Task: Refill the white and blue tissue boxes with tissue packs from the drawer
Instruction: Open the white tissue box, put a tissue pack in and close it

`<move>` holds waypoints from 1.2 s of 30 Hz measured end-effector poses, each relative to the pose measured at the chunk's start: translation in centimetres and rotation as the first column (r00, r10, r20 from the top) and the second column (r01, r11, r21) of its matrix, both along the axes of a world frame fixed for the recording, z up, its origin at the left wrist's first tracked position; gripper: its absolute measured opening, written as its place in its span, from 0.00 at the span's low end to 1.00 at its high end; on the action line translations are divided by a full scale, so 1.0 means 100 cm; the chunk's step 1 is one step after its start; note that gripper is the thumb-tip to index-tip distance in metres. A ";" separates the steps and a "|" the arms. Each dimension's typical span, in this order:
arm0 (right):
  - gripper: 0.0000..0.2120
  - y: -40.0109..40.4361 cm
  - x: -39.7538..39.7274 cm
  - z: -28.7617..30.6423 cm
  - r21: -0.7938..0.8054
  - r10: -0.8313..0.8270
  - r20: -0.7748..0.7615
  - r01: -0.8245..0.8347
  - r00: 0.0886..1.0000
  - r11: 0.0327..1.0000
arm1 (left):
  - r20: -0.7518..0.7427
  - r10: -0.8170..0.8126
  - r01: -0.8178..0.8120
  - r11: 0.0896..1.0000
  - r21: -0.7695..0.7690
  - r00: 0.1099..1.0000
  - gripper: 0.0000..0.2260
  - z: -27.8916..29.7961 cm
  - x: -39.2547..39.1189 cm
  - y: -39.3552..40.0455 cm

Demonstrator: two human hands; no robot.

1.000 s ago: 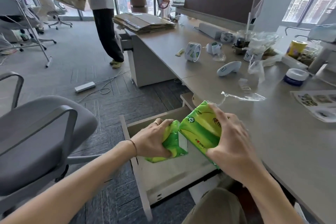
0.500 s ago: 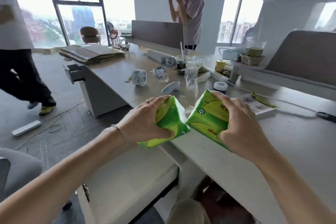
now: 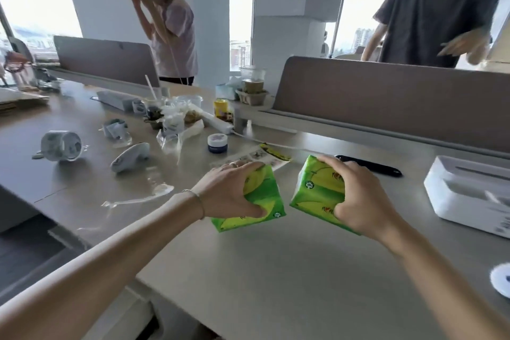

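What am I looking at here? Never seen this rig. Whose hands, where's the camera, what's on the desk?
No robot: a person's bare hands, filmed by a wide-angle camera on their head, looking forward and down. The left hand grips one green and yellow plastic-wrapped tissue pack; the right hand grips a second matching tissue pack, both over the beige desk. At right sits a white rectangular tissue box. Farther back lie a black pen, a small blue-and-white jar and plastic clutter.

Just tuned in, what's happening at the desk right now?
A person holds one green tissue pack in each hand: the left hand grips the left pack, the right hand the right pack, both just over the desk. The white tissue box sits to the right, not yet refilled.
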State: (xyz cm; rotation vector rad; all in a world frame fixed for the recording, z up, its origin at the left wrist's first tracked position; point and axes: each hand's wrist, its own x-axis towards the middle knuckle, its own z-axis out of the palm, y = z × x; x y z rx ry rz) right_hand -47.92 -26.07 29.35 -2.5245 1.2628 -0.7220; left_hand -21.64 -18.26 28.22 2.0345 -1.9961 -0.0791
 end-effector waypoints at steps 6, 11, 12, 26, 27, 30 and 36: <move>0.46 -0.059 -0.035 -0.011 0.024 -0.067 -0.049 0.068 0.997 0.997 | 0.028 -0.060 0.058 0.995 0.076 0.998 0.49 -0.013 -0.034 -0.080; 0.46 -0.106 -0.052 -0.013 0.036 -0.089 -0.090 0.093 0.992 0.995 | 0.062 -0.054 0.046 0.991 0.128 0.997 0.50 -0.018 -0.049 -0.142; 0.46 -0.116 -0.054 -0.013 0.043 -0.092 -0.102 0.097 0.990 0.994 | 0.066 -0.057 0.047 0.989 0.141 0.996 0.50 -0.018 -0.053 -0.154; 0.46 -0.187 -0.058 -0.051 0.150 -0.057 -0.238 0.094 0.970 0.984 | 0.122 -0.129 0.094 0.962 0.256 0.984 0.47 -0.021 -0.081 -0.213; 0.46 -0.186 -0.058 -0.053 0.152 -0.048 -0.239 0.086 0.970 0.985 | 0.117 -0.133 0.102 0.966 0.239 0.984 0.47 -0.020 -0.084 -0.212; 0.47 -0.182 -0.057 -0.049 0.162 -0.008 -0.225 0.045 0.974 0.986 | 0.068 -0.148 0.137 0.981 0.134 0.987 0.45 -0.016 -0.096 -0.209; 0.40 -0.174 -0.109 -0.011 0.088 -0.089 -0.004 0.089 0.996 0.992 | -0.009 -0.251 0.250 0.966 -0.067 0.968 0.42 -0.007 -0.149 -0.222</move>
